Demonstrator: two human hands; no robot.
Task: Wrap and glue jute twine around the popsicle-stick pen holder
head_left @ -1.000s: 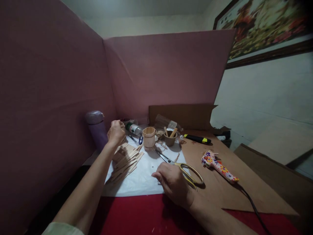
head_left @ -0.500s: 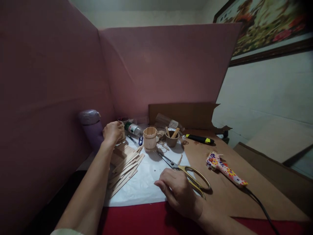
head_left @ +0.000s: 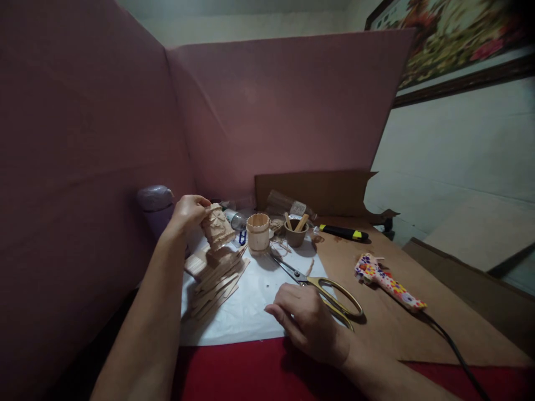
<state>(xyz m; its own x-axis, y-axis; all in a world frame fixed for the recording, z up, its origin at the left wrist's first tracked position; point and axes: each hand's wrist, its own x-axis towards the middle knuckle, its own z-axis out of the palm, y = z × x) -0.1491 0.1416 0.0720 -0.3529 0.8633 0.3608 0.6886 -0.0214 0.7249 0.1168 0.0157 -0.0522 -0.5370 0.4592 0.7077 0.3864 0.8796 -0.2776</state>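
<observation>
My left hand grips the upper edge of a small craft-stick box with a raised bow-like shape on its side. The box is tilted and raised above a pile of flat craft sticks. My right hand rests near the front edge of the white sheet, loosely curled, with nothing visible in it. Just beyond it lie scissors with gold handles, their blades pointing away to the left. A round cup made of craft sticks stands upright past the scissor tips.
A small brown pot holds wooden sticks. Around it are a clear plastic bottle, a black-and-yellow utility knife and a flowered glue gun with a cord. A purple bottle stands left, by the pink partition.
My left hand has raised the craft-stick box and brought it slightly right and nearer, tilting it so its decorated side shows. My right hand has stayed in place.
</observation>
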